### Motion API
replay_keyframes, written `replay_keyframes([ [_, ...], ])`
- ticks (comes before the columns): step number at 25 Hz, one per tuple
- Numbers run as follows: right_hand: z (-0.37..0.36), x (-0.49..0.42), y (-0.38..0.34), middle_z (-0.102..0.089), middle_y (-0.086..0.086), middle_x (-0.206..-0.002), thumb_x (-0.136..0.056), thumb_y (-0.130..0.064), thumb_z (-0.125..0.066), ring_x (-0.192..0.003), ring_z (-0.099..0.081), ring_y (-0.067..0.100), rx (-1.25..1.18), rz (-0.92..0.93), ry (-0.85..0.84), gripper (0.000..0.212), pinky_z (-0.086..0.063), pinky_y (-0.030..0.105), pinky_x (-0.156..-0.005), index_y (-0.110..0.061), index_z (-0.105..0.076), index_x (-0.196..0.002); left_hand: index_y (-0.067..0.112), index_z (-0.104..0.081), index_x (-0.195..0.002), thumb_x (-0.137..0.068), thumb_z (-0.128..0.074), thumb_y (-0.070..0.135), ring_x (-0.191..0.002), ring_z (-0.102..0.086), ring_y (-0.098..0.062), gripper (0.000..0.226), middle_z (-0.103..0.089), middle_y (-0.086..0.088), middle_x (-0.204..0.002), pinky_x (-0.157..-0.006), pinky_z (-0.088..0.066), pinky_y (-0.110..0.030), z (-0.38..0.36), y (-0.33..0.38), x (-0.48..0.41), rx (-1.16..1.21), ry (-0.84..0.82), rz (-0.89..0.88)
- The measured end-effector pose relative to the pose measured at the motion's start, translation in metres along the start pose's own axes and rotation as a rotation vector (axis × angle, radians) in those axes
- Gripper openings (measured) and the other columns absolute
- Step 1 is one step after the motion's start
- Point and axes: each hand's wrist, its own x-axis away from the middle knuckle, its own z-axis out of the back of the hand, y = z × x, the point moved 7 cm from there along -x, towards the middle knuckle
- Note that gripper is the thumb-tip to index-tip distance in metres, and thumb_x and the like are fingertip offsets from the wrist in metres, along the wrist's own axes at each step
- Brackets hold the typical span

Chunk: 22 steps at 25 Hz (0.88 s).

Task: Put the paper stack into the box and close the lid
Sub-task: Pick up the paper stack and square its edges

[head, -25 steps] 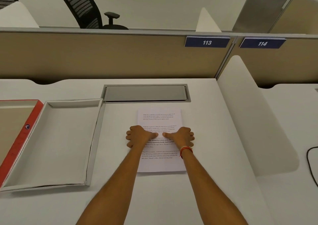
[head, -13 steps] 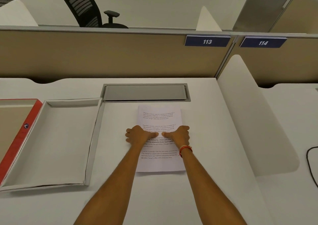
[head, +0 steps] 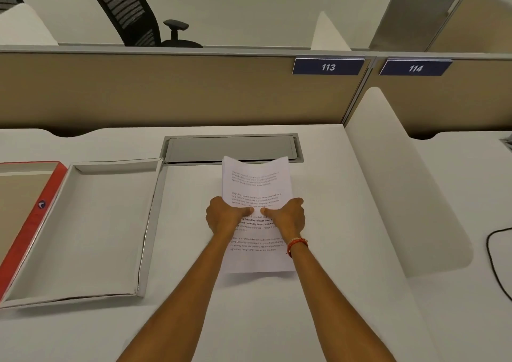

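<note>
A white paper stack with printed text is held above the desk at the centre, its far end bowed upward. My left hand grips its left edge and my right hand grips its right edge, thumbs on top and nearly touching. The open white box lies on the desk to the left of the paper, with nothing inside. Its red-edged lid lies flipped open further left, partly cut off by the frame.
A grey cable hatch is set into the desk behind the paper. A tan partition closes the back, and a white divider rises at the right. A black cable lies beyond the divider.
Both hands have closed on the paper's side edges and lifted the stack off the desk; its far end now curls up over the hatch's front edge.
</note>
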Motion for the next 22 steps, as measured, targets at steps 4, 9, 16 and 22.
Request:
replay_keyframes([
  [4, 0.026, 0.012, -0.025, -0.064, 0.012, -0.111, -0.061, -0.037, -0.089, -0.095, -0.068, 0.03, -0.121, 0.107, 0.176, 0.074, -0.052, 0.03, -0.064, -0.009, -0.039, -0.109, 0.01, -0.058, -0.103, -0.061, -0.09, 0.041, -0.081, -0.068, -0.023, 0.06, -0.072, -0.009, -0.107, -0.058, -0.047, -0.023, 0.02, 0.031, 0.019, 0.065, 0.183, -0.13],
  [9, 0.05, 0.034, -0.045, -0.06, 0.002, -0.109, -0.062, -0.042, -0.086, -0.091, -0.065, 0.022, -0.385, 0.288, 0.346, 0.071, -0.062, 0.033, -0.068, -0.023, -0.036, -0.109, 0.031, -0.046, -0.099, -0.065, -0.085, 0.045, -0.071, -0.06, -0.012, 0.054, -0.062, 0.007, -0.097, -0.05, -0.039, -0.006, 0.037, 0.058, 0.045, 0.349, 0.31, -0.309],
  [16, 0.048, 0.062, -0.028, -0.056, -0.008, -0.108, -0.065, -0.039, -0.089, -0.101, -0.062, 0.019, -0.753, 0.435, 0.398, 0.068, -0.06, 0.02, -0.074, -0.054, -0.034, -0.102, 0.059, -0.052, -0.095, -0.067, -0.084, 0.041, -0.085, -0.066, 0.009, 0.046, -0.061, 0.029, -0.093, -0.065, -0.049, 0.0, 0.042, 0.051, 0.07, 0.707, 0.332, -0.449],
  [22, 0.041, 0.064, -0.019, -0.057, -0.008, -0.104, -0.064, -0.038, -0.089, -0.102, -0.062, 0.023, -0.74, 0.442, 0.392, 0.069, -0.063, 0.033, -0.078, -0.059, -0.035, -0.102, 0.065, -0.055, -0.099, -0.069, -0.088, 0.025, -0.091, -0.066, 0.009, 0.06, -0.065, 0.022, -0.098, -0.071, -0.053, -0.006, 0.037, 0.034, 0.07, 0.746, 0.332, -0.455],
])
